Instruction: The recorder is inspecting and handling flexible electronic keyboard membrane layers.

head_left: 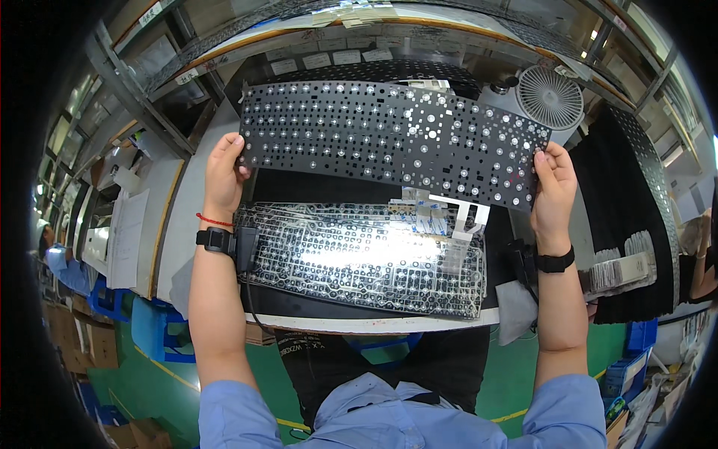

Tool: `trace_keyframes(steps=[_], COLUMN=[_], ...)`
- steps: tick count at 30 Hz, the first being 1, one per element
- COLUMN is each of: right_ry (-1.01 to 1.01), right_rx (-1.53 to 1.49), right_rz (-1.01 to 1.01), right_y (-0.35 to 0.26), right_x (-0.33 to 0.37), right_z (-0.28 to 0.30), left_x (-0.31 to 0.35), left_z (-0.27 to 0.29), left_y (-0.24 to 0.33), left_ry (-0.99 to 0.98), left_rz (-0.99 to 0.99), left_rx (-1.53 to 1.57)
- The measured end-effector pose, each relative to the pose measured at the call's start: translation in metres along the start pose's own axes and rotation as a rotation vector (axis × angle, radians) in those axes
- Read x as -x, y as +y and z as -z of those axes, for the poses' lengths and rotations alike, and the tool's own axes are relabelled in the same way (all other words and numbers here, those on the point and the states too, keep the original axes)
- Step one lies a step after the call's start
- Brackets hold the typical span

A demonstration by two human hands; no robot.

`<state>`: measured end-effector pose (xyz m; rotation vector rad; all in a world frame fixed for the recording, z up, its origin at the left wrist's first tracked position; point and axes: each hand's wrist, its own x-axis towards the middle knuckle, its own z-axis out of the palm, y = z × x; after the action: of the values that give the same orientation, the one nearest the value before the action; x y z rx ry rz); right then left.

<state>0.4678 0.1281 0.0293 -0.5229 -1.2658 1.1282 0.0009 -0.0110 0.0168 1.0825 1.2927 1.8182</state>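
I hold a long black perforated keyboard plate point(389, 138) up in front of me, dotted with small shiny rivets. My left hand point(224, 173) grips its left end and my right hand point(555, 193) grips its right end. Below the plate, a stack of clear membrane sheets point(366, 258) with printed traces and short ribbon tails lies on the black mat of the workbench point(374, 323). Both wrists wear black straps, and the left also has a red string.
A small white fan point(550, 97) stands at the back right. A black perforated strip point(647, 187) curves down the right side beside stacked grey parts point(621, 271). Papers and trays sit at the left point(127, 236). Blue crates point(153, 329) stand on the green floor.
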Motion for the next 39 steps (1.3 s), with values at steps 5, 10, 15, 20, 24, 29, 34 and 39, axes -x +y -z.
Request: trace_keyframes(steps=[5, 10, 15, 20, 24, 29, 34, 39], right_ry=[-0.04, -0.095, -0.126, -0.564, -0.919, -0.954, -0.93, -0.901], right_rx=[0.003, 0.052, 0.252, 0.645, 0.77, 0.747, 0.604, 0.577], right_rz=[-0.047, -0.083, -0.28, -0.573, -0.484, -0.48, -0.579, -0.633], right_y=[0.006, -0.006, 0.001, 0.001, 0.006, 0.003, -0.004, -0.016], right_x=[-0.001, 0.002, -0.001, 0.007, 0.014, 0.014, 0.016, 0.019], right_z=[0.002, -0.007, 0.002, -0.006, -0.003, -0.003, -0.008, -0.016], left_x=[-0.002, -0.012, -0.004, -0.006, -0.007, -0.007, -0.006, -0.008], left_z=[0.0, 0.029, -0.015, 0.007, 0.011, 0.008, 0.008, 0.009], left_y=[-0.005, -0.018, -0.002, -0.007, -0.01, -0.01, -0.01, -0.011], left_ry=[-0.011, 0.07, 0.177, 0.096, 0.061, 0.046, 0.047, 0.036], left_rz=[0.07, 0.065, 0.039, 0.098, 0.122, 0.127, 0.136, 0.138], left_rx=[0.021, 0.169, 0.193, 0.05, 0.025, 0.012, -0.009, -0.008])
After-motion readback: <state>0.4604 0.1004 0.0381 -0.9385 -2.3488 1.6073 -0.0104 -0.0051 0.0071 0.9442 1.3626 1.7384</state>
